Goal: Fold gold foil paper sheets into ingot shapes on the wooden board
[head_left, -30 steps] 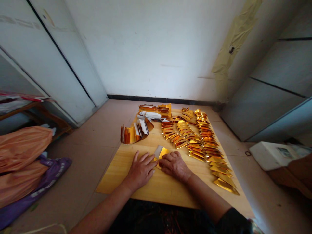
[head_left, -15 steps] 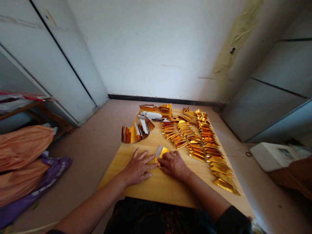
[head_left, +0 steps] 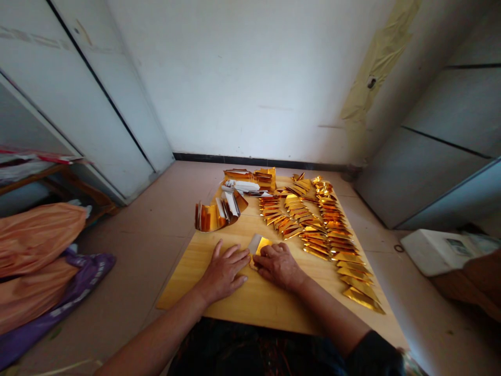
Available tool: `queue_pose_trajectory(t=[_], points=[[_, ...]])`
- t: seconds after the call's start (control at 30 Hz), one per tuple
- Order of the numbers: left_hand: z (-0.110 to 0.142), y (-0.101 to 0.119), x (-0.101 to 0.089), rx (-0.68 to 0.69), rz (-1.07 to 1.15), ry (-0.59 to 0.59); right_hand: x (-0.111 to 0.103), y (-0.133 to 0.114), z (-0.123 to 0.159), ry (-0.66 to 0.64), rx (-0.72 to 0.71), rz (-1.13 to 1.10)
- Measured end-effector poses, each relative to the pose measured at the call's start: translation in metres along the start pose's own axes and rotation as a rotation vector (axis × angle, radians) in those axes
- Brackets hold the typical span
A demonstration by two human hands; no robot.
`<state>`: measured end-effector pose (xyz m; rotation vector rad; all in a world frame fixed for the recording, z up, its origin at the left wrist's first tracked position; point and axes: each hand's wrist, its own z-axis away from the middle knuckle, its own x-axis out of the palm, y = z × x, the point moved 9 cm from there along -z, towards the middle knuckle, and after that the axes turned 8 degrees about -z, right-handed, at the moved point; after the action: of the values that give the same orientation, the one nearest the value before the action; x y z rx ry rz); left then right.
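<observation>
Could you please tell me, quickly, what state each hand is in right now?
Left hand: open, flat on the wooden board, beside the gold foil piece.
Right hand: resting on that gold foil piece; cannot tell whether it grips.

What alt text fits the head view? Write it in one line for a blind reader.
Left hand and right hand meet over a piece of gold foil paper on a wooden board, beside rows of folded gold foil triangles.

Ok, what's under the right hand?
The right hand lies on gold foil paper, a white corner showing beyond it. The part under the palm is covered, so its shape can't be seen.
</observation>
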<state>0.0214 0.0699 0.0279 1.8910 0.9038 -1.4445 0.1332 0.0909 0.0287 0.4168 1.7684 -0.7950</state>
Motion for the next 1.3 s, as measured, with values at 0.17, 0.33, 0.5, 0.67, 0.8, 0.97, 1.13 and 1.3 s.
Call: queue_pose_trajectory(t=[0.17,0.33,0.5,0.67,0.8,0.97,1.13,1.3], points=[[-0.003,-0.008,-0.001,0.003,0.068,-0.065,-0.002,0.002,-0.001,-0.019,0.001,-0.02],[-0.01,-0.01,-0.001,-0.117,0.102,-0.015,-0.003,0.003,0.002,-0.036,-0.045,-0.086],[-0.009,-0.004,-0.001,-0.168,0.072,0.03,0.0,0.007,0.006,0.05,-0.068,-0.117],[-0.014,0.004,-0.007,-0.158,0.055,0.074,0.004,0.008,0.004,0.136,-0.09,-0.086],[-0.019,0.009,-0.012,-0.145,0.034,0.092,0.003,0.01,0.0,0.178,-0.076,-0.104],[-0.018,0.017,-0.016,-0.128,-0.032,0.132,0.0,0.013,-0.002,0.2,-0.053,-0.174],[-0.015,0.017,-0.01,-0.141,-0.061,0.184,-0.004,0.009,0.003,0.155,-0.109,-0.213],[-0.015,0.014,-0.01,-0.181,-0.031,0.229,-0.009,0.008,0.005,0.2,-0.111,-0.2]])
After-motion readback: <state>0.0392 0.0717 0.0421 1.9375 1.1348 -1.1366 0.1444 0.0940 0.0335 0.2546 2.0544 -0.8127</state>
